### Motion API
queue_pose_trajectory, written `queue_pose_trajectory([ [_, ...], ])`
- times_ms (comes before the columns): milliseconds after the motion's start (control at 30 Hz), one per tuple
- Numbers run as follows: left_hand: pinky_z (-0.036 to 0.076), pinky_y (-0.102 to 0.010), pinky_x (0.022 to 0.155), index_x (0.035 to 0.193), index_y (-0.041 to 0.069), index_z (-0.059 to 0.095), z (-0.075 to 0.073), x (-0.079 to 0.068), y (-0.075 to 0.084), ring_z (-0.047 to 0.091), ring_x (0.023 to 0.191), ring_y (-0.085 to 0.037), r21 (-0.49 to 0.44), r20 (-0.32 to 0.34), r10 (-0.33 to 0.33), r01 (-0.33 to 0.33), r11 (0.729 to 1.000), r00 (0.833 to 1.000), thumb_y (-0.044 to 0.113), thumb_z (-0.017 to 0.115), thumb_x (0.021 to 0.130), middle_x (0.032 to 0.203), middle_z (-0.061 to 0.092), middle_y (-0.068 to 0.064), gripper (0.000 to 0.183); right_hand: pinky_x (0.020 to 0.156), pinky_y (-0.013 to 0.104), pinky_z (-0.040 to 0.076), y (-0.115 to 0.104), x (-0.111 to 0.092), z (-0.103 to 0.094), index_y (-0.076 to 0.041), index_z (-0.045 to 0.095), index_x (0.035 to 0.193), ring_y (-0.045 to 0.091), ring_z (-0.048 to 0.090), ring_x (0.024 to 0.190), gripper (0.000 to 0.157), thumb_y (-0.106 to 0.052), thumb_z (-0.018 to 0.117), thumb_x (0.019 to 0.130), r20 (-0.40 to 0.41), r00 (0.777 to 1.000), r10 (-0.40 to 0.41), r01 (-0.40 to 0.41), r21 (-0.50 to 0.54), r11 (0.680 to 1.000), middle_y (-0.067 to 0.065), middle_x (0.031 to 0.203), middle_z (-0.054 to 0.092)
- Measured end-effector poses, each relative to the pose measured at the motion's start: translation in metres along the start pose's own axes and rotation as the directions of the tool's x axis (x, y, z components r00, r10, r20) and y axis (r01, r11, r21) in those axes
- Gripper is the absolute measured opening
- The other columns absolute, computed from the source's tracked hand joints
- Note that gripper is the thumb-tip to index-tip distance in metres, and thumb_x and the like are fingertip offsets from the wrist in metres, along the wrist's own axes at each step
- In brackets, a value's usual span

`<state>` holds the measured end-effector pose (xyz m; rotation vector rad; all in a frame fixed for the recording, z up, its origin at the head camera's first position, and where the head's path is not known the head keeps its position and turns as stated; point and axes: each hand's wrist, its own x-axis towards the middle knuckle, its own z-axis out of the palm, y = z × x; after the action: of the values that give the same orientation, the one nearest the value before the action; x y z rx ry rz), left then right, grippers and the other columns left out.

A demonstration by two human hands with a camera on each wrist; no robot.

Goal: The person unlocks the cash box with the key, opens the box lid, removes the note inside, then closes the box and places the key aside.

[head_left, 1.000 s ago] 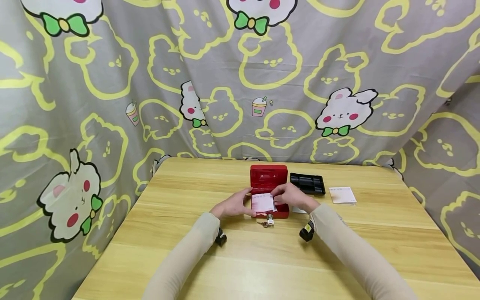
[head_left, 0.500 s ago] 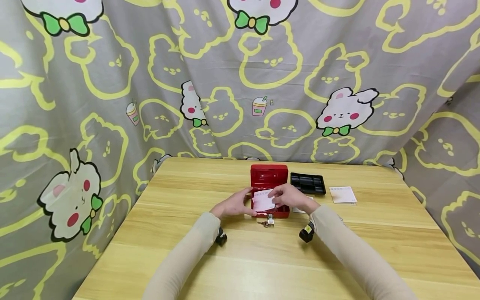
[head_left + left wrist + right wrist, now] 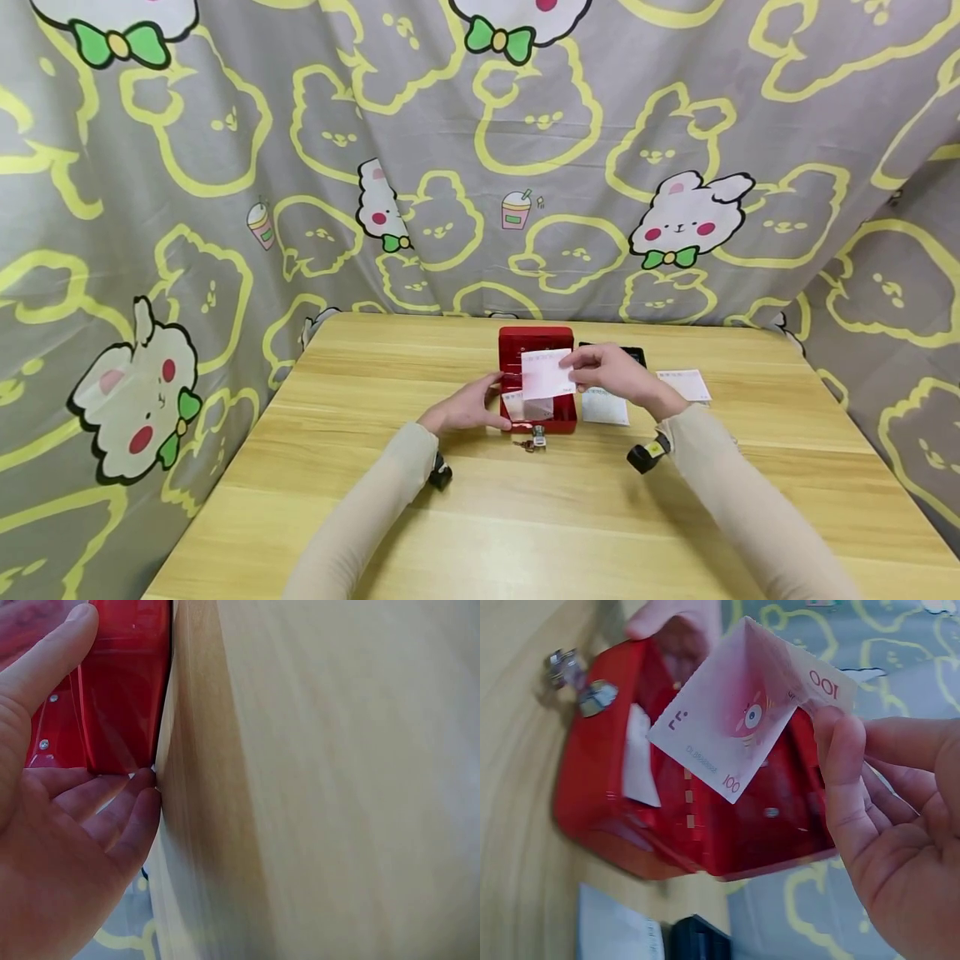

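A red cash box stands with its lid up at the middle back of the table. My left hand holds the box's left side, thumb at the front corner and fingertips against the wall. Pinched between thumb and fingers of my right hand is a pink banknote marked 100, raised over the box. It is folded near the grip, as the right wrist view shows. More paper notes lie inside the box. A small padlock and keys are at the box's front.
Right of the box lies a pale note, with a black tray behind it, partly hidden by my right hand. Farther right is another stack of notes. A patterned curtain hangs along the table's back edge.
My right hand has lifted the banknote up out of the box and moved slightly right. Notes below it in the box now show. The left hand has stayed at the box's side.
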<state>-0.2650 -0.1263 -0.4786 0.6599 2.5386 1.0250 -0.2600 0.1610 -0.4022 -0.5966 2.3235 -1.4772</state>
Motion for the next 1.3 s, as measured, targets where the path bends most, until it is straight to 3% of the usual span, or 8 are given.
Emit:
queue_pose_trajectory([
  [100,0.023,-0.035,0.111,0.15,0.005,0.022,0.0,0.001,-0.001,0.031,0.136,-0.022,-0.013,0.001,0.005,-0.005,1.0,1.0,0.032,0.081,0.075,0.149,0.032,-0.012,0.099,0.071,0.034,0.054,-0.004,-0.009,-0.009,0.002,0.064,0.116,0.03,0.062,0.078,0.027,-0.012,0.062,0.092,-0.01,1.0,-0.012,0.013,0.032,0.999,0.014,0.092,0.064],
  [200,0.024,-0.035,0.111,0.15,0.005,0.022,0.0,0.002,-0.001,0.031,0.135,-0.022,-0.01,0.003,0.007,-0.007,1.0,1.0,0.032,0.082,0.074,0.15,0.032,-0.011,0.1,0.072,0.035,0.055,-0.005,-0.018,-0.018,0.004,0.062,0.117,0.026,0.062,0.078,0.03,-0.011,0.063,0.091,-0.03,1.0,-0.005,0.007,0.049,0.999,0.014,0.093,0.063],
  [433,0.025,-0.037,0.11,0.149,0.004,0.022,0.0,0.002,0.0,0.031,0.135,-0.023,-0.001,0.004,0.006,-0.006,1.0,1.0,0.034,0.081,0.075,0.149,0.033,-0.012,0.099,0.066,0.028,0.053,-0.002,-0.044,-0.045,0.006,0.061,0.118,0.016,0.061,0.071,0.033,-0.012,0.064,0.091,-0.09,0.996,-0.017,0.016,-0.007,1.0,0.011,0.088,0.065],
  [633,0.024,-0.037,0.11,0.149,0.005,0.022,0.0,0.0,0.001,0.032,0.135,-0.024,-0.009,0.008,-0.005,0.005,1.0,1.0,0.034,0.081,0.075,0.149,0.034,-0.011,0.099,0.063,0.03,0.053,0.012,-0.069,-0.071,0.006,0.061,0.117,0.022,0.061,0.072,0.032,-0.013,0.063,0.091,-0.111,0.994,-0.013,0.005,-0.074,0.997,0.012,0.085,0.064],
  [833,0.024,-0.037,0.11,0.15,0.007,0.023,0.0,0.0,0.001,0.033,0.135,-0.022,-0.017,0.004,-0.012,0.012,1.0,1.0,0.033,0.081,0.075,0.148,0.034,-0.01,0.099,0.063,0.032,0.054,0.031,-0.091,-0.097,0.008,0.06,0.116,0.018,0.061,0.072,0.03,-0.009,0.061,0.092,-0.112,0.994,-0.008,-0.009,-0.145,0.989,0.013,0.09,0.063],
  [1300,0.023,-0.037,0.111,0.15,0.004,0.021,0.0,0.001,0.001,0.027,0.138,-0.023,-0.02,0.002,-0.004,0.004,1.0,1.0,0.033,0.081,0.075,0.151,0.03,-0.011,0.1,0.066,0.031,0.055,0.069,-0.129,-0.135,0.015,0.057,0.116,0.015,0.063,0.074,0.032,-0.007,0.059,0.092,-0.07,0.991,0.117,-0.129,-0.198,0.972,0.014,0.095,0.063],
])
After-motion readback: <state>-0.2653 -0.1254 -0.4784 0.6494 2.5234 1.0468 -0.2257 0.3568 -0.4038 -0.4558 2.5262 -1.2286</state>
